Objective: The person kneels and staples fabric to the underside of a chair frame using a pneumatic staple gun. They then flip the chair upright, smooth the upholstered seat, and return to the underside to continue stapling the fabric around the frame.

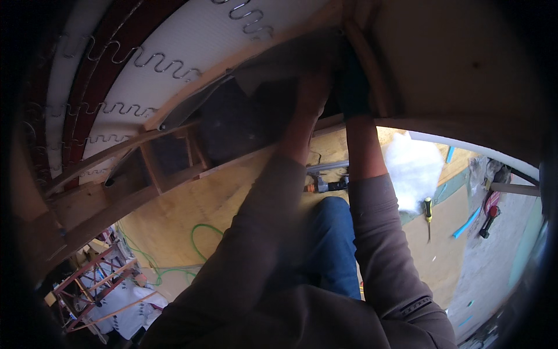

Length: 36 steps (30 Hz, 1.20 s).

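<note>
Both my arms reach up into the dark underside of a wooden furniture frame [195, 171]. My left hand [314, 88] is dim and blurred next to a loose sheet of dark fabric [232, 119]; its fingers do not show clearly. Close on its right is my right hand [352, 84], in what looks like a dark green glove, beside a curved wooden rail [367, 67]. Shadow hides its fingers, and I cannot make out whether either hand holds anything.
Zigzag springs [165, 64] span the frame at upper left. Below are a power tool [331, 185], white stuffing [412, 171], a yellow-handled screwdriver [429, 215], a red-and-black tool [490, 221] and a green hose [195, 238]. A dark red rack [87, 285] stands lower left.
</note>
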### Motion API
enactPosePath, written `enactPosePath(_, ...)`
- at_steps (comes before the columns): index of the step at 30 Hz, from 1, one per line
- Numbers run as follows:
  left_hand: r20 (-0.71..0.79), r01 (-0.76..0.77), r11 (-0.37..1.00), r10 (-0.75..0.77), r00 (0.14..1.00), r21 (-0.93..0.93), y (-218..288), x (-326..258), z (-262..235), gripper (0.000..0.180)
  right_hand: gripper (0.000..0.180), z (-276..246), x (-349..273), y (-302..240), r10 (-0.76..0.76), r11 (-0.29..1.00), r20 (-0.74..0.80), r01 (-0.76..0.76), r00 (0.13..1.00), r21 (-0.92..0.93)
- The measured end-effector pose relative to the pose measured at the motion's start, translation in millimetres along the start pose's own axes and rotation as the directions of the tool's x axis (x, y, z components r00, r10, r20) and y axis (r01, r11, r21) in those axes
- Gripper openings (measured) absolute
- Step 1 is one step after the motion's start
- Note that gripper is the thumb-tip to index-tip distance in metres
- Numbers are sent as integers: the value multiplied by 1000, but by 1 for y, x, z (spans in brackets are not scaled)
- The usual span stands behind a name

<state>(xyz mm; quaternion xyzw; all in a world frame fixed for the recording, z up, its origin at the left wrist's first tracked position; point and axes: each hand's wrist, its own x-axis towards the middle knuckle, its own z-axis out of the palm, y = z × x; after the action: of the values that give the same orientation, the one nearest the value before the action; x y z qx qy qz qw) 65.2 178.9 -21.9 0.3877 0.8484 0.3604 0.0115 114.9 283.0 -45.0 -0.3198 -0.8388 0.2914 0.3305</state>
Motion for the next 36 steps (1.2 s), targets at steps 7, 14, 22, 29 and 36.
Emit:
enactPosePath(7, 143, -166, 933, 126, 982, 320, 36, -5, -69, 27, 36, -6, -3, 1, 35, 999, -27, -36, 999, -27)
enactPosePath(14, -6, -532, 680, 619, 785, 504, 33, 49, -96, 31, 35, -6, -7, -5, 56, 998, -66, -58, 996, -36)
enactPosePath(22, -47, -604, 596, 732, 680, 529, 10, 91, -77, 30, 35, 1, -8, -18, 42, 999, -107, -45, 993, -22)
enactPosePath(29, -78, -559, 658, 680, 730, 504, 18, 93, -76, 30, 35, -46, -68, -26, -53, 992, 6, 52, 999, 114)
enactPosePath(36, -94, -511, 724, 613, 784, 463, 27, 94, -77, 30, 35, -152, -289, 4, 746, 195, 577, -938, 332, 287)
